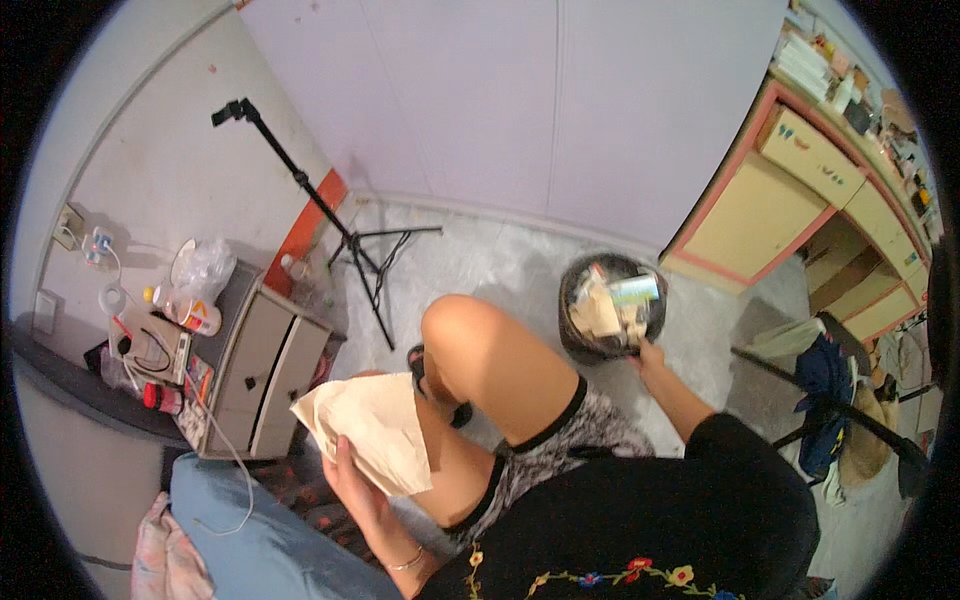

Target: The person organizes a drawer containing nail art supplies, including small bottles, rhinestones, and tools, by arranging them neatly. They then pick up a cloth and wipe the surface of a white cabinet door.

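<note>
My left hand [351, 475] holds a sheet of cream-coloured paper [382, 431], perhaps a paper towel, over my left thigh. The thumb lies on top of it and the sheet hides most of the fingers. On the right, my right hand [649, 357] is at the near rim of a dark waste bin [577, 346] on the floor, its fingers closed on the edge. Crumpled pale paper [598, 311] and a printed packet [634, 289] fill the top of the bin. What lies deeper in the bin is hidden.
A black tripod [300, 178] stands ahead to the left. Nearby is a grey bedside cabinet [259, 360] with bottles, a plastic bag and a trailing white cable [238, 450]. A cream-and-pink desk [757, 210] stands right, near a clothes-laden chair [821, 382]. Blue bedding [262, 532] lies lower left.
</note>
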A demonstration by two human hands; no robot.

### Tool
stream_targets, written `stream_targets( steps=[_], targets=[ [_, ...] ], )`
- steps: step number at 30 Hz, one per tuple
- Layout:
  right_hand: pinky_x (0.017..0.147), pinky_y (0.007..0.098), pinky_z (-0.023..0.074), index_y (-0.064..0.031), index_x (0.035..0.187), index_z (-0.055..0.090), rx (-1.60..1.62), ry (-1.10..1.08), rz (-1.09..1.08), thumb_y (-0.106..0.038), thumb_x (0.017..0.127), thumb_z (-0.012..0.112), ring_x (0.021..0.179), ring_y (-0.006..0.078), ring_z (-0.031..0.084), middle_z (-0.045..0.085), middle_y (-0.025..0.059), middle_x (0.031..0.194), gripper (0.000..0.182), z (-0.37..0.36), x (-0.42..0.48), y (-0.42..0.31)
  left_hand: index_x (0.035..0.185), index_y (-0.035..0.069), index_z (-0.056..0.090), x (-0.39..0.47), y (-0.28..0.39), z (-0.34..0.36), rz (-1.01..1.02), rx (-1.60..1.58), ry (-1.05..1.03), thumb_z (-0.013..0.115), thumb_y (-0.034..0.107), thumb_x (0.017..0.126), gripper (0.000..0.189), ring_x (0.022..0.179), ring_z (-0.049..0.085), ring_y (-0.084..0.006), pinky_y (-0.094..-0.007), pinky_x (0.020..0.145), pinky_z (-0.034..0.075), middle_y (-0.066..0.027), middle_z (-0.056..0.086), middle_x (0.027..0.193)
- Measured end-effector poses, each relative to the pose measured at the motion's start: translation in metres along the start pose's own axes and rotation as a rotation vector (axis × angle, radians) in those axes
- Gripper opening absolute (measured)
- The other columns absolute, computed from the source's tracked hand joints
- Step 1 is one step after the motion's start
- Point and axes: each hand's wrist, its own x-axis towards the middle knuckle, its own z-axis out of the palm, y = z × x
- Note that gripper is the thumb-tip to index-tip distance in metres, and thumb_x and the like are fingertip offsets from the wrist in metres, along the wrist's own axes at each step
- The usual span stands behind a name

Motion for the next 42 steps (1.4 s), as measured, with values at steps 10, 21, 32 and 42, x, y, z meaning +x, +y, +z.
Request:
stream_targets(
  steps=[10, 21, 32, 42],
  targets=[
    [0.080, 0.0402, 0.0604, -0.0123, 0.123, 0.061, 0.443, 0.193, 0.102, -0.035, 0.098, 0.061, 0.107, 0.0262, 0.061, 0.063, 0.0085, 0.123, 0.033, -0.129, 0.097, -0.011, 0.138, -0.003, 0.046, -0.007, -0.006, 0.050, -0.052, -0.068, -0.237, 0.057, 0.009, 0.099, 0.042, 0.108, 0.060, -0.0185, -0.0318, 0.095, 0.048, -0.0113, 0.060, 0.126],
    [0.092, 0.0410, 0.0496, -0.0017, 0.142, 0.042, -0.232, -0.357, 0.039, -0.048, 0.103, 0.046, 0.100, 0.0262, 0.062, 0.056, 0.0150, 0.128, 0.061, 0.010, -0.006, -0.037, 0.148, 0.001, 0.036, 0.090, -0.041, 0.117, -0.218, -0.012, -0.386, 0.057, 0.015, 0.099, 0.054, 0.124, 0.052, -0.0210, -0.0338, 0.105, 0.042, -0.0110, 0.052, 0.139],
    [0.098, 0.0435, 0.0485, -0.0105, 0.153, 0.029, -0.273, -1.044, -1.076, -0.030, 0.098, 0.061, 0.126, 0.0276, 0.050, 0.035, 0.0144, 0.152, 0.067, 0.269, -0.162, -0.174, 0.135, 0.002, 0.049, 0.206, -0.051, 0.236, 0.174, 0.709, -1.006, 0.045, 0.033, 0.103, 0.044, 0.097, 0.063, -0.0464, -0.0490, 0.085, 0.050, -0.0302, 0.065, 0.104],
    [0.088, 0.0294, 0.0495, 0.0004, 0.118, 0.066, -0.398, -0.882, -1.131, -0.004, 0.091, 0.059, 0.098, 0.0153, 0.063, 0.069, 0.0086, 0.107, 0.029, 0.311, -0.149, -0.229, 0.123, 0.000, 0.058, 0.207, 0.002, 0.301, 0.456, 0.761, -1.100, 0.048, 0.027, 0.101, 0.035, 0.098, 0.063, -0.0404, -0.0473, 0.086, 0.048, -0.0234, 0.063, 0.120]
  ],
)
